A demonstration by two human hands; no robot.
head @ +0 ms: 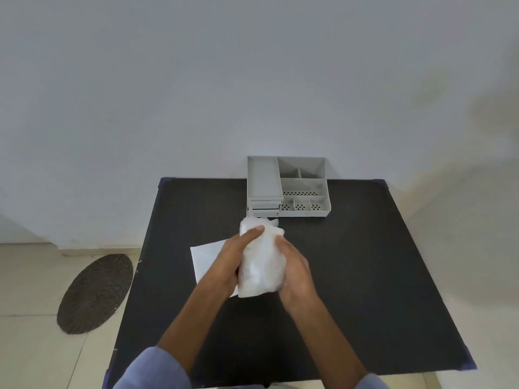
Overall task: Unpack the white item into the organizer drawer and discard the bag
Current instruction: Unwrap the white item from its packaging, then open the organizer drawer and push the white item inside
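A crumpled translucent plastic bag (259, 261) with a white item inside is held upright above the black table (351, 290). My left hand (234, 255) grips its left side, thumb up near the bag's top. My right hand (295, 269) grips its right side. The white item cannot be told apart from the bag. A grey desk organizer (288, 188) stands at the table's far edge, with small drawers (264, 208) at its front left, all pushed in. A flat white sheet (205, 258) lies on the table under my left hand.
The organizer has several open compartments, some with perforated floors. A dark oval woven mat (95, 294) lies on the tiled floor left of the table. A pale wall rises behind the table. Blue tape marks the table's corners.
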